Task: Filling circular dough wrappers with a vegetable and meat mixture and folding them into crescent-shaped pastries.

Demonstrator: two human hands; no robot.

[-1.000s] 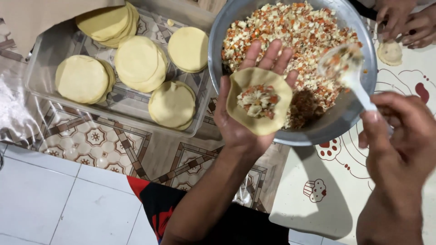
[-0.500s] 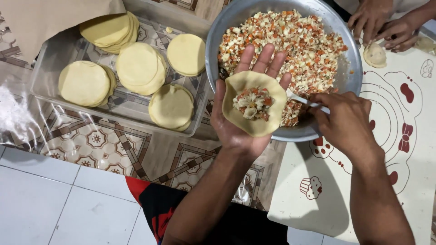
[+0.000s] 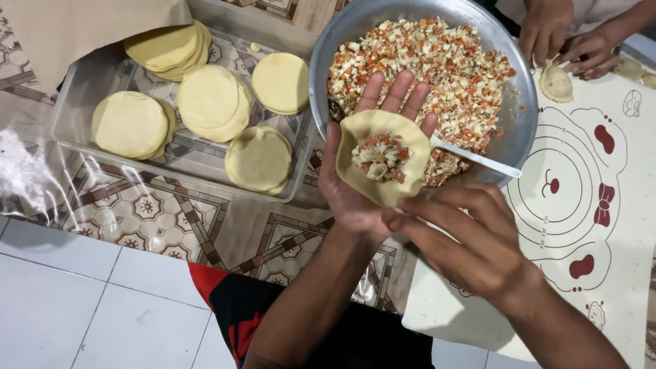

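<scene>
Left hand [image 3: 362,184] open flat at frame centre, cradling a dough round [image 3: 384,156] topped with filling [image 3: 380,156] — right hand [image 3: 465,239] loosely curled, fingertips touching the round's lower edge, metal bowl [image 3: 519,130] just behind, spoon [image 3: 478,158] resting inside.

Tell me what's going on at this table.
The person's left hand holds a round dough wrapper topped with a spoonful of chopped filling. The right hand reaches its lower edge. A white spoon rests in the metal bowl of filling. Stacked wrappers wait in a clear tray. Another person's hands work nearby.
</scene>
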